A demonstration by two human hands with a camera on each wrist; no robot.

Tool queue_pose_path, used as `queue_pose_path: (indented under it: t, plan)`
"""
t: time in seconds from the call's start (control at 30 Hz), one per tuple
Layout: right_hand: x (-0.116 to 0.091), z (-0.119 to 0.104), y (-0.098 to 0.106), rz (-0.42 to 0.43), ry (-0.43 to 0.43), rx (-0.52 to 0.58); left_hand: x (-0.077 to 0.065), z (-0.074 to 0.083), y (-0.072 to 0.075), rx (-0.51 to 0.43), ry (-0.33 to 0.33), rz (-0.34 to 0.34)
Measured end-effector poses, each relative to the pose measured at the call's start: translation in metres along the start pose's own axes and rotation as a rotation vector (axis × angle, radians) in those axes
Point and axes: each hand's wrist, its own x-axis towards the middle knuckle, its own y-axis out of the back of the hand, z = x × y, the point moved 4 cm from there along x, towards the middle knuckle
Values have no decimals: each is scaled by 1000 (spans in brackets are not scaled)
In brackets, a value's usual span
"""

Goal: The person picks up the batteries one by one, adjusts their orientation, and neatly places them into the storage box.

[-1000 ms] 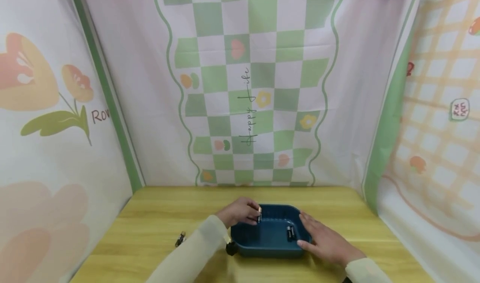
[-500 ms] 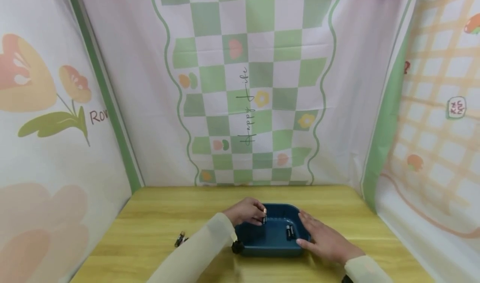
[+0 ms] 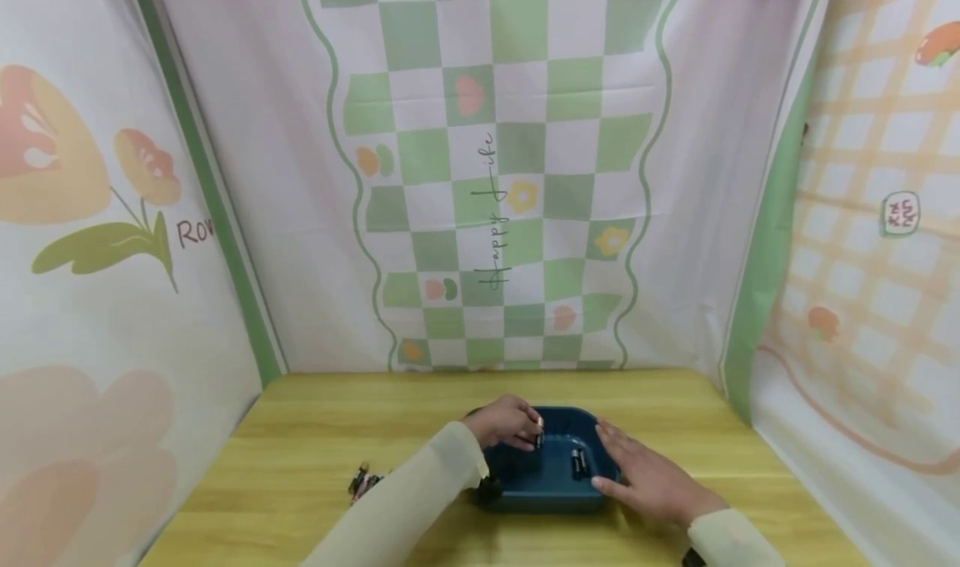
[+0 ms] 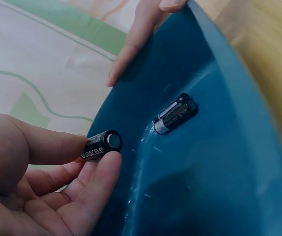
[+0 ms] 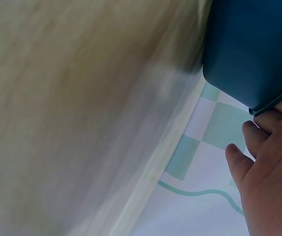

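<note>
My left hand (image 3: 507,423) is over the far left part of a dark blue plastic tub (image 3: 547,504). Between thumb and forefinger it pinches a black Duracell battery (image 4: 100,145), its flat end facing the left wrist camera. Two more black batteries (image 4: 175,114) lie side by side on the tub's floor, toward its right side. My right hand (image 3: 651,477) rests against the tub's right side, fingers extended along the rim and thumb at the near right edge. In the right wrist view its fingertips (image 5: 234,150) show beside the tub's outer wall.
Several loose batteries (image 3: 363,480) lie on the yellow wood-grain table (image 3: 300,434) left of the tub, partly hidden by my left sleeve (image 3: 405,496). A printed checkered curtain (image 3: 517,242) hangs behind the table, with more printed cloth at both sides.
My left hand has moved a little right and deeper over the tub with the pinched battery. More of the loose batteries show past the sleeve. The right hand has stayed in place.
</note>
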Motion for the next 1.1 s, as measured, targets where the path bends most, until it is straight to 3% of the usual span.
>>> queue_pose_path:
  t: [0.43, 0.73, 1.1]
  plan:
    - [1, 4, 1, -15, -7, 11, 15, -6, -7, 20, 35, 12]
    - [2, 6, -1, -35, -28, 10, 22, -15, -27, 11, 64, -19]
    - [1, 6, 1, -9, 9, 25, 23, -20, -47, 106, 119, 27]
